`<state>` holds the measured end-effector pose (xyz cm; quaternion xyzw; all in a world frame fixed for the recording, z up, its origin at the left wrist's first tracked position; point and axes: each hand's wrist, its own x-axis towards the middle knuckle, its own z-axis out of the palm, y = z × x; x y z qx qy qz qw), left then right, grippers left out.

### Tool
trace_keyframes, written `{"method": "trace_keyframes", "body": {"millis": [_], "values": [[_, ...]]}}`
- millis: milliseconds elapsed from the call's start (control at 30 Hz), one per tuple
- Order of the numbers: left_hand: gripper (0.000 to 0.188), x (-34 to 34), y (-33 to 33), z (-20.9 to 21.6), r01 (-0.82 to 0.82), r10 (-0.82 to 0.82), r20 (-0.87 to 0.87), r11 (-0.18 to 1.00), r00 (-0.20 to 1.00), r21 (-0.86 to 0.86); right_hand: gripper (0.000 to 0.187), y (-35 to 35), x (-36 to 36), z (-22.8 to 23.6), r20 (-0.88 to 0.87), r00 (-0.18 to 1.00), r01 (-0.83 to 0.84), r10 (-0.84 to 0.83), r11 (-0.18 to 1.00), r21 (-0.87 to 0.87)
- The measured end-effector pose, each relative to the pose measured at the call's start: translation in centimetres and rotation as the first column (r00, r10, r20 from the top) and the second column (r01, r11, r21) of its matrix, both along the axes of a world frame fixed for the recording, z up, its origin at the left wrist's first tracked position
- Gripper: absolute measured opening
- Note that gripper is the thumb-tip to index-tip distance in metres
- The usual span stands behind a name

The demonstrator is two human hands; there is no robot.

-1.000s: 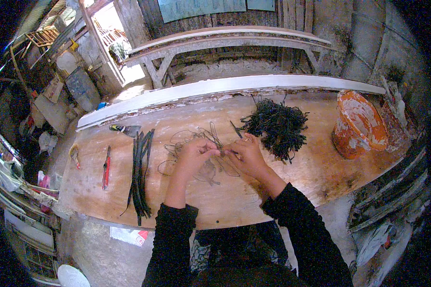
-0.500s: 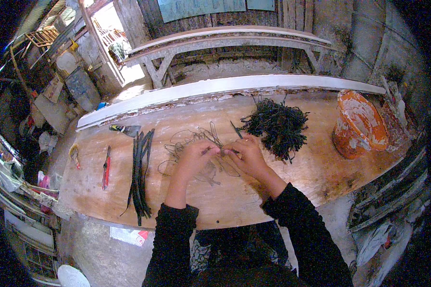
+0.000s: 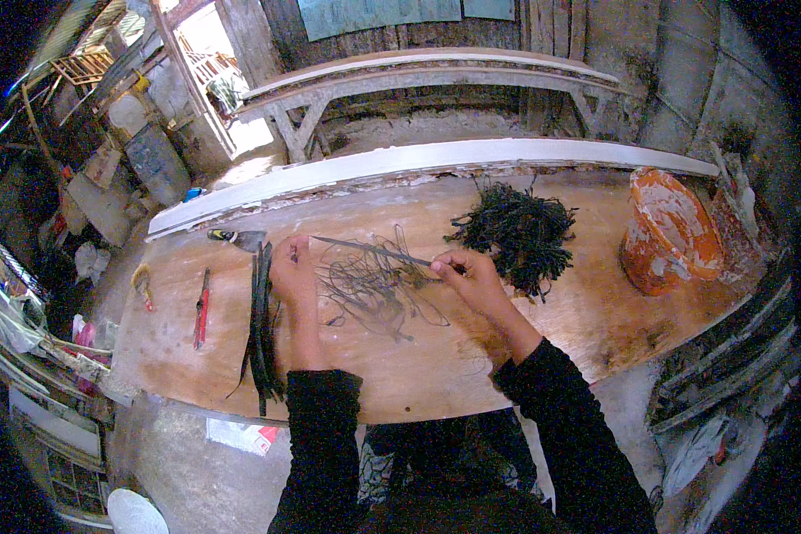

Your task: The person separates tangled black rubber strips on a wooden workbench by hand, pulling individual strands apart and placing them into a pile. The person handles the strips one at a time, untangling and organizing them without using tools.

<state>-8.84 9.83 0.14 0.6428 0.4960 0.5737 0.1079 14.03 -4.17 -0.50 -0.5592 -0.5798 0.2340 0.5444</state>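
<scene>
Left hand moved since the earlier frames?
Yes: left hand shifted left, closer to the red tool on the table.

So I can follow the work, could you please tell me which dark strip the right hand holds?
The single strip reaching from the right hand across to the left hand; the bundled strips and dark heap lie on the table.

Over to my right I see an orange bucket (image 3: 639,254) smeared with white. Ahead of me stretches a long white plank (image 3: 436,158), with a wooden trestle bench (image 3: 436,78) beyond it. On my left lie a paintbrush (image 3: 141,284) and a putty knife (image 3: 238,238).
</scene>
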Motion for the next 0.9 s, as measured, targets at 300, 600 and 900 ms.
{"method": "trace_keyframes", "body": {"millis": [300,600,900], "values": [[0.013,-1.8,1.2,-0.7,0.068,-0.064,-0.196,0.998,0.978,0.01,0.01,0.7,2.3,0.0,-0.414,0.907,0.072,-0.08,0.997,-0.035],[0.009,0.2,0.5,-1.8,0.27,-0.296,-0.298,0.954,0.907,-0.127,0.013,0.5,4.8,0.0,-0.917,0.383,0.046,0.114,0.989,0.142],[0.009,2.1,-1.5,-0.6,0.44,-0.455,0.058,0.808,0.889,-0.391,0.021,0.0,4.3,1.7,-0.963,0.112,-0.017,0.245,0.969,0.245]]}}
